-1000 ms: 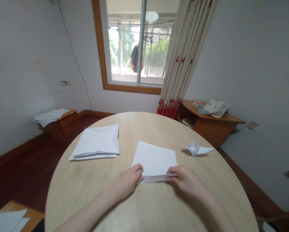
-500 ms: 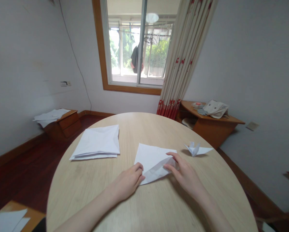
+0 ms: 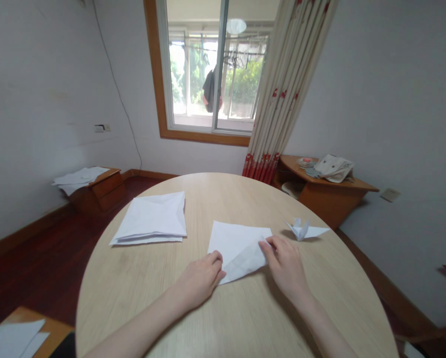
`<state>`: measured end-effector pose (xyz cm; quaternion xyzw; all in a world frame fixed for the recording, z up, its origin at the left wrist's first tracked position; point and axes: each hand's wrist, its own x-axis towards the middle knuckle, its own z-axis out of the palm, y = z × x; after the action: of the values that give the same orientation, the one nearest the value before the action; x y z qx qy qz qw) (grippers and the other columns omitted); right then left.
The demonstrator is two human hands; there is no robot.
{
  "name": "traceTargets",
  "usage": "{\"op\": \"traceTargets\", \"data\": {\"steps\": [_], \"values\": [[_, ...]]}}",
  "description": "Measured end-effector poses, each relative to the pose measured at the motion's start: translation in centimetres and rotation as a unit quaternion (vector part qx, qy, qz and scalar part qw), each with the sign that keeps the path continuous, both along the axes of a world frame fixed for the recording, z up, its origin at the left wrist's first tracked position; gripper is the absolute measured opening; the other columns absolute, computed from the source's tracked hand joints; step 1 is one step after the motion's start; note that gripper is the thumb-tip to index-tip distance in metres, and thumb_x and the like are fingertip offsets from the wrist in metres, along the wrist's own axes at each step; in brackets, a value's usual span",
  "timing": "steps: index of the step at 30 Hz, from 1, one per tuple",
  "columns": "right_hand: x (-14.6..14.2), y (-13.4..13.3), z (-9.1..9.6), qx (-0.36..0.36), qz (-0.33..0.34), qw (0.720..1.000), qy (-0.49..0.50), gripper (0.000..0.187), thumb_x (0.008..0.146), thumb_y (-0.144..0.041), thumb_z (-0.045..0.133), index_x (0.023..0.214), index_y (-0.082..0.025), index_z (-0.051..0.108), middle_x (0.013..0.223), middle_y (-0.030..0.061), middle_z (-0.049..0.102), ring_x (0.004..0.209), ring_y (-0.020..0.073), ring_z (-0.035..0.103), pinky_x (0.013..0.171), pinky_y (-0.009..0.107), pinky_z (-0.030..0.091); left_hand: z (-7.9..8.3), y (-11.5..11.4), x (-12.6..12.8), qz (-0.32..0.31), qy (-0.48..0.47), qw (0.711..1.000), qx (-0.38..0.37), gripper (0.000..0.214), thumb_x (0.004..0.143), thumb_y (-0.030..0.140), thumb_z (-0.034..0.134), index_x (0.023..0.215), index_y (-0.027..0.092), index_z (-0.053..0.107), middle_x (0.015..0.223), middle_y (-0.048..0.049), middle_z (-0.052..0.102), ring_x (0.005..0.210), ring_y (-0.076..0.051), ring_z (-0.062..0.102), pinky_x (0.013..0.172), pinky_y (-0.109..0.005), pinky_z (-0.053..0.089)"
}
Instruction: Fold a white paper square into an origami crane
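Observation:
A white sheet of paper [image 3: 234,238] lies on the round wooden table before me, its near right part folded over in a slanting flap. My left hand [image 3: 204,276] is closed on the sheet's near left corner, fingers curled over the edge. At the right side of the paper, my right hand [image 3: 284,263] pinches the end of the flap between thumb and fingers. A folded paper crane [image 3: 301,230] stands just beyond my right hand. Farther left on the table rests a stack of white paper [image 3: 154,216].
The round table [image 3: 163,333] fills the foreground. A small cabinet [image 3: 109,191] with papers on top stands at the left, and a corner desk [image 3: 331,199] holds a cloth bag [image 3: 333,168] at the right. More papers [image 3: 12,340] lie at lower left. A curtain [image 3: 278,94] hangs beside the window.
My right hand's fingers have drawn together, from spread over the flap to a pinch at its right end. The flap lies flatter. My left hand stays at the near left corner.

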<state>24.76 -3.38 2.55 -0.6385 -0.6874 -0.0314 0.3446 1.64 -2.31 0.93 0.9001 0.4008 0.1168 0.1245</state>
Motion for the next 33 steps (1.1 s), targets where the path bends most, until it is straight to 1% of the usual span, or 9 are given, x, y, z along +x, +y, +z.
{"op": "traceTargets", "data": {"steps": [3, 6, 8, 11, 14, 17, 19, 23, 33], "values": [[-0.5, -0.1, -0.2, 0.047, -0.001, 0.998, -0.032, 0.038, 0.096, -0.044, 0.028, 0.098, -0.018, 0.056, 0.093, 0.0119, 0.066, 0.093, 0.0277, 0.057, 0.088, 0.042, 0.035, 0.1, -0.1, 0.1, 0.002, -0.014, 1.0, 0.003, 0.023, 0.098, 0.024, 0.039, 0.093, 0.017, 0.06, 0.111, -0.0063, 0.058, 0.09, -0.018, 0.061, 0.081, -0.031, 0.049], [-1.2, -0.4, -0.1, 0.069, 0.02, 0.994, -0.077, 0.037, 0.095, -0.038, 0.034, 0.122, -0.017, 0.05, 0.118, 0.0147, 0.061, 0.11, 0.0286, 0.051, 0.097, 0.045, 0.03, 0.1, -0.2, 0.1, 0.002, -0.019, 1.0, 0.009, 0.022, 0.097, 0.023, 0.041, 0.092, 0.016, 0.06, 0.109, -0.0075, 0.059, 0.097, -0.021, 0.059, 0.086, -0.034, 0.049], [-1.5, -0.7, 0.1, 0.06, 0.04, 0.99, -0.123, 0.036, 0.093, -0.034, 0.039, 0.125, -0.02, 0.05, 0.129, 0.0135, 0.055, 0.118, 0.0288, 0.045, 0.102, 0.048, 0.024, 0.0, -0.2, 0.2, -0.001, -0.022, 1.0, 0.017, 0.021, 0.097, 0.022, 0.041, 0.091, 0.015, 0.06, 0.108, -0.008, 0.059, 0.1, -0.022, 0.058, 0.092, -0.036, 0.047], [-1.8, -1.0, 0.2, 0.039, 0.061, 0.981, -0.178, 0.027, 0.09, -0.031, 0.047, 0.114, -0.025, 0.059, 0.135, 0.0104, 0.05, 0.125, 0.0291, 0.038, 0.107, 0.052, 0.014, -0.2, -0.2, 0.3, -0.01, -0.034, 0.999, 0.034, 0.02, 0.096, 0.021, 0.042, 0.09, 0.016, 0.06, 0.104, -0.007, 0.06, 0.099, -0.02, 0.058, 0.104, -0.039, 0.04], [-1.8, -1.1, -0.1, 0.038, 0.066, 0.977, -0.198, 0.016, 0.088, -0.029, 0.051, 0.097, -0.025, 0.064, 0.132, 0.0085, 0.052, 0.129, 0.0298, 0.034, 0.108, 0.055, 0.008, -0.3, -0.3, 0.3, -0.03, -0.045, 0.998, 0.041, 0.017, 0.095, 0.019, 0.046, 0.086, 0.016, 0.06, 0.101, -0.0055, 0.061, 0.096, -0.019, 0.058, 0.106, -0.04, 0.037], [-1.9, -1.0, -0.6, 0.069, 0.067, 0.976, -0.193, 0.012, 0.087, -0.028, 0.053, 0.079, -0.025, 0.063, 0.121, 0.0066, 0.057, 0.128, 0.0289, 0.035, 0.108, 0.056, 0.005, 0.0, -0.5, 0.3, -0.049, -0.044, 0.997, 0.039, 0.015, 0.093, 0.02, 0.05, 0.082, 0.016, 0.059, 0.1, -0.0051, 0.061, 0.096, -0.02, 0.056, 0.101, -0.039, 0.04], [-2.0, -0.9, -0.7, 0.086, 0.066, 0.974, -0.198, 0.015, 0.087, -0.026, 0.054, 0.073, -0.024, 0.061, 0.115, 0.0054, 0.059, 0.127, 0.0279, 0.036, 0.109, 0.056, 0.005, 0.3, -0.6, 0.3, -0.055, -0.038, 0.997, 0.024, 0.013, 0.092, 0.022, 0.051, 0.083, 0.017, 0.058, 0.103, -0.0055, 0.061, 0.097, -0.021, 0.055, 0.088, -0.036, 0.046], [-2.2, -0.7, -1.0, 0.104, 0.072, 0.969, -0.211, 0.015, 0.087, -0.022, 0.055, 0.073, -0.024, 0.06, 0.11, 0.0046, 0.061, 0.126, 0.0268, 0.038, 0.109, 0.056, 0.005, 1.0, -0.9, 0.2, -0.051, -0.027, 0.998, -0.02, 0.012, 0.088, 0.025, 0.057, 0.097, 0.018, 0.053, 0.103, -0.0044, 0.06, 0.097, -0.022, 0.054, 0.078, -0.033, 0.047], [-2.6, -0.1, -1.9, 0.106, 0.09, 0.962, -0.234, 0.011, 0.087, -0.019, 0.056, 0.077, -0.023, 0.06, 0.107, 0.0044, 0.062, 0.125, 0.0251, 0.038, 0.11, 0.053, 0.003, 1.0, -0.5, -0.8, -0.116, -0.036, 0.992, -0.024, 0.03, 0.088, 0.025, 0.058, 0.118, 0.026, 0.054, 0.129, -0.0062, 0.053, 0.114, -0.025, 0.054, 0.092, -0.038, 0.048]]}}
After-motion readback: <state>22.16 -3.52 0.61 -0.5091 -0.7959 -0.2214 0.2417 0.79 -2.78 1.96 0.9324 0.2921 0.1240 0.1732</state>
